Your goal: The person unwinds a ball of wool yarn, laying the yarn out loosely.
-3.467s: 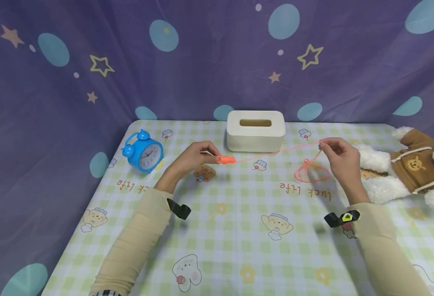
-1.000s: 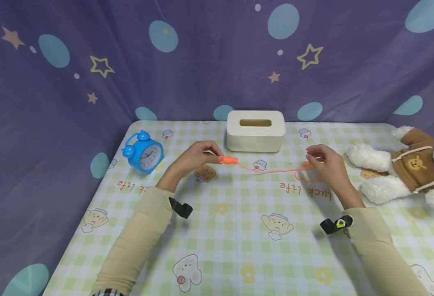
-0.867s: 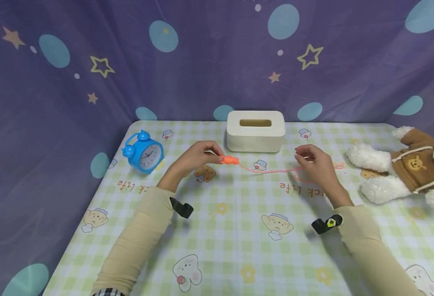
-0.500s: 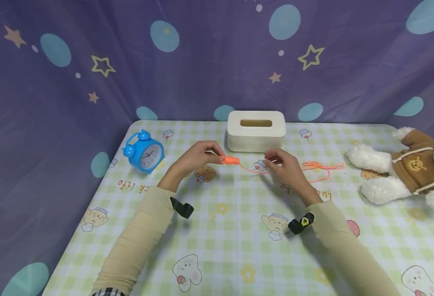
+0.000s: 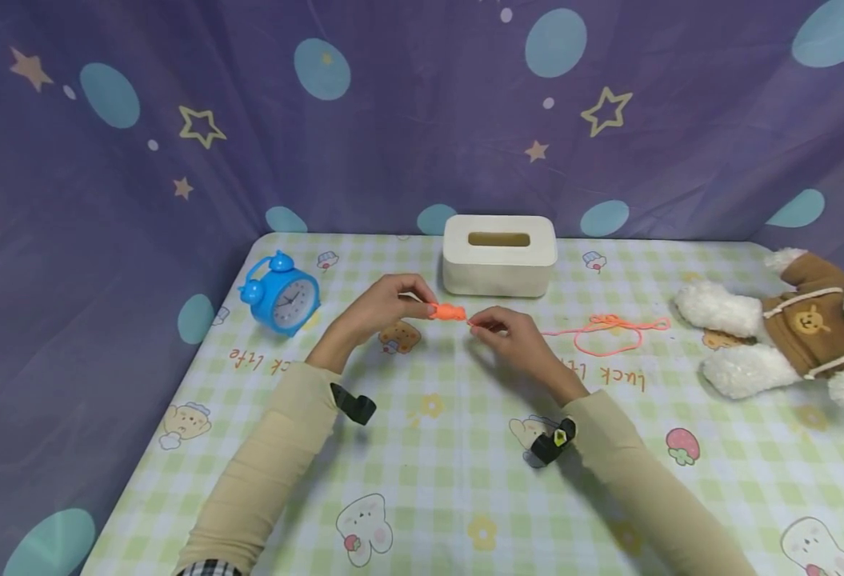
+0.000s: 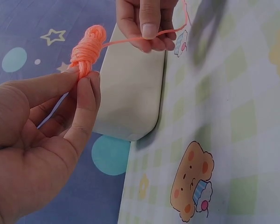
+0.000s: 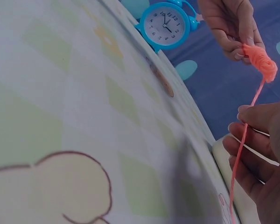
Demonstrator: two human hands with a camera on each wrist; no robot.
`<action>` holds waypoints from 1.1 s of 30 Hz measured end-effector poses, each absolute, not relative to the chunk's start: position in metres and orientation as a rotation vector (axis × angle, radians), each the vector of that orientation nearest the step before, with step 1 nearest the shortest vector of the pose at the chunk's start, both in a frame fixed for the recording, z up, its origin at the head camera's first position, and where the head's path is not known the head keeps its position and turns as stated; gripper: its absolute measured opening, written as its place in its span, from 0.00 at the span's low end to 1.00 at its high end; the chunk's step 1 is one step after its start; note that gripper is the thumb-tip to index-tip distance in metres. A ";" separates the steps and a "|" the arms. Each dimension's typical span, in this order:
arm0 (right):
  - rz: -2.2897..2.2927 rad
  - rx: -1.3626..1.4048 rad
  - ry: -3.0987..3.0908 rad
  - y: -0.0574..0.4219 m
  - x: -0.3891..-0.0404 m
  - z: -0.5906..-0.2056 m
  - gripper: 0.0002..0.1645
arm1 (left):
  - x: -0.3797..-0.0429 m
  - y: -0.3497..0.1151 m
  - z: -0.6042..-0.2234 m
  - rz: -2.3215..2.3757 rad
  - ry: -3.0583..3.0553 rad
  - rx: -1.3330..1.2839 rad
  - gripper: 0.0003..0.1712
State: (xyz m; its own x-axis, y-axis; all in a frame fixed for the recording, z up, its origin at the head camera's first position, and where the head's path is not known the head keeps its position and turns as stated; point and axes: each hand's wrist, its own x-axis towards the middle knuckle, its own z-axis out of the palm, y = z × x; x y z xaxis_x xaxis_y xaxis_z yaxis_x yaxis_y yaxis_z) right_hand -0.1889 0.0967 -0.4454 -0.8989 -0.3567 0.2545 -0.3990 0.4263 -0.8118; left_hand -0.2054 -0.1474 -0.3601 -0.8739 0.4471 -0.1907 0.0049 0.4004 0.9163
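Note:
A small wound bundle of orange yarn (image 5: 448, 311) is pinched at one end by the thumb and fingertips of my left hand (image 5: 386, 310). In the left wrist view the bundle (image 6: 87, 50) shows many wraps round its middle and a folded loop at its far end. From it a single strand (image 7: 255, 97) runs to my right hand (image 5: 517, 346), whose thumb and forefinger pinch it close to the bundle. Past the right hand the strand trails over the tablecloth to a loose tangle of the same yarn (image 5: 612, 322).
A white tissue box (image 5: 499, 268) stands just behind the hands. At the left is a blue alarm clock (image 5: 281, 296); at the right lies a white plush bear (image 5: 799, 320) in a brown hoodie. A purple curtain (image 5: 422, 120) hangs behind the checked tablecloth (image 5: 422, 496).
My right hand has let go of the yarn by the tangle, slid left along the strand and now pinches it beside the bundle. The left hand has barely moved.

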 end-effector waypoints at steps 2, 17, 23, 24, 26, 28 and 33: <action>1.515 0.690 -2.615 0.095 -0.188 -0.445 0.07 | -0.206 -0.147 -0.360 1.474 2.261 0.395 0.06; 1.752 0.509 -2.482 0.114 -0.187 -0.425 0.11 | -0.208 -0.150 -0.361 1.464 2.277 0.397 0.07; 1.763 0.438 -2.447 0.127 -0.186 -0.415 0.16 | -0.207 -0.151 -0.360 1.459 2.281 0.386 0.07; 1.761 0.431 -2.448 0.129 -0.186 -0.415 0.16 | -0.207 -0.151 -0.360 1.456 2.283 0.383 0.07; 1.764 0.417 -2.449 0.133 -0.184 -0.413 0.14 | -0.206 -0.151 -0.360 1.453 2.283 0.378 0.07; 1.751 0.414 -2.454 0.135 -0.181 -0.408 0.12 | -0.207 -0.150 -0.359 1.450 2.281 0.379 0.06; 1.738 0.372 -2.459 0.141 -0.170 -0.392 0.11 | -0.207 -0.150 -0.359 1.439 2.287 0.373 0.06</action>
State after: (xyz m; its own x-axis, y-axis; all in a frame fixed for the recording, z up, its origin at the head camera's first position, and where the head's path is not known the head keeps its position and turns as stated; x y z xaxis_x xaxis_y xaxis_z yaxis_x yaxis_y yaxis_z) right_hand -0.1703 0.1408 -0.3924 -0.9642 -0.1366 0.2274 -0.2599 0.3158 -0.9125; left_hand -0.2068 -0.1503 -0.3590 -0.8800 0.4313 -0.1988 0.0074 0.4310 0.9023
